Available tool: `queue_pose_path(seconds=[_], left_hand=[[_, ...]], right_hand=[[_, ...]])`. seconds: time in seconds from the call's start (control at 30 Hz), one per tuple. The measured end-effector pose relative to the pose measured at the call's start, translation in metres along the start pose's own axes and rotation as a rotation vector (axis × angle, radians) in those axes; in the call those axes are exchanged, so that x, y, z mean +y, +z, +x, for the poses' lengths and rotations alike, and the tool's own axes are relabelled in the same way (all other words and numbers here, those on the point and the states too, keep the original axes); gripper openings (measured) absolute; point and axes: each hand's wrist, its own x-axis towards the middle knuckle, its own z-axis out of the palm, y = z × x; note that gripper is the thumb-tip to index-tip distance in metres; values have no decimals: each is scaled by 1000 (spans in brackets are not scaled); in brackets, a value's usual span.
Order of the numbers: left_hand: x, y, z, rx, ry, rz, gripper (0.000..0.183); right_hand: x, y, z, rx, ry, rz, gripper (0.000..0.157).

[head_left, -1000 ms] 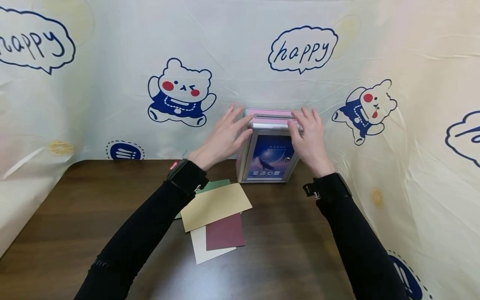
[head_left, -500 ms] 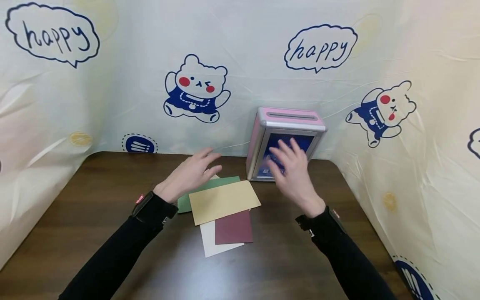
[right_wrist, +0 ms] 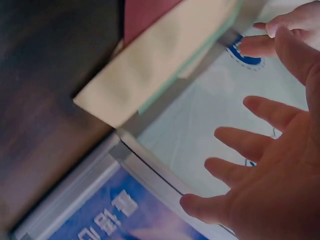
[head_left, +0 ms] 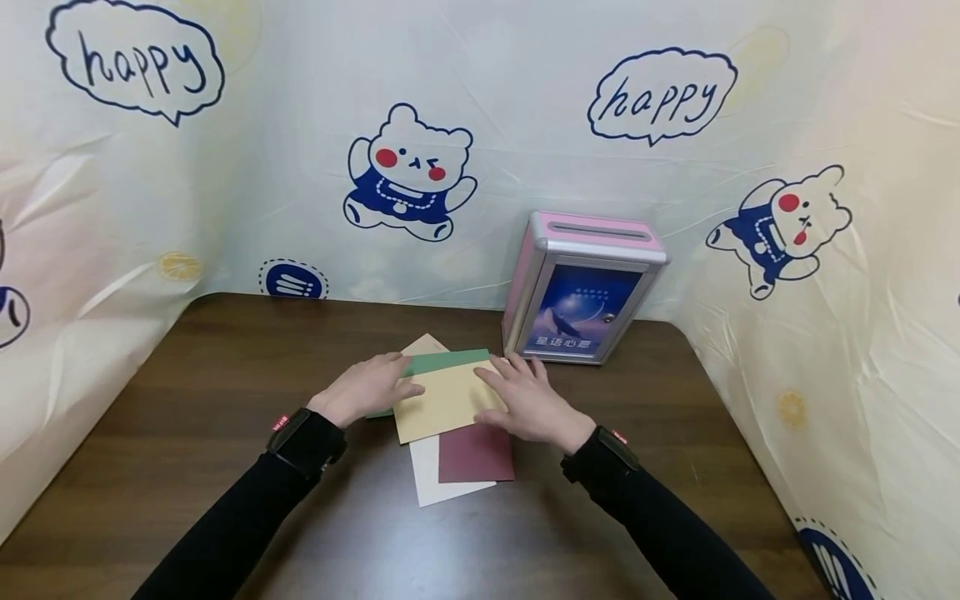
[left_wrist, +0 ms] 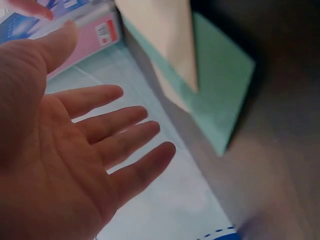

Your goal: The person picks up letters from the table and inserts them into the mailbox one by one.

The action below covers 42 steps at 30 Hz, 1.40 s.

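— What's in the pink slotted box [head_left: 592, 283]?
— I can't tell; its framed door [head_left: 581, 310] is closed. It stands near the back edge of the wooden tabletop [head_left: 652, 517], by the printed cloth [head_left: 525, 100].
— And the hands?
— The left hand [head_left: 367, 390] is over the left end of the yellow paper [head_left: 442, 406], the right hand [head_left: 536, 408] over its right end. Fingers on both are spread, and the wrist views show them raised above it.
— Where's the pile?
— Just left and in front of the box: yellow on top, overlapping green paper [head_left: 450, 362], maroon paper [head_left: 477, 458] and white paper [head_left: 426, 475]. Wood stretches away to its left, right and front.
— Anything readable?
— "星语心愿" on the door, "happy" in two speech bubbles [head_left: 663, 93]. The sticker [left_wrist: 106, 32] on the box is too blurred.
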Motion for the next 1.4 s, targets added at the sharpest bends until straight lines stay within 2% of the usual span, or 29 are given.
queue_pose_path(seconds=[0.1,0.3,0.43,0.57,0.73,0.93,1.17,1.4], left_hand=[[-2,7,0,-6,-28,27,64],[-9,21,0,30,-48,81,52],[-12,26,0,47,-57,96,49],[-13,32,0,35,-55,131,49],[-13,34,-1,47,-51,169,49],[-11,32,1,84,-60,143,47],[-15,31,5,77,-61,93,49],[-20,26,10,96,-70,37,46]], right_hand=[[-1,6,4,-49,-3,1,71],[1,16,14,-90,-9,18,74],[7,22,21,-106,-1,19,75],[12,29,28,-137,27,31,77],[18,35,35,-154,45,38,85],[24,39,44,-158,44,46,94],[28,40,50,-199,48,61,100],[27,38,59,-225,45,6,102]])
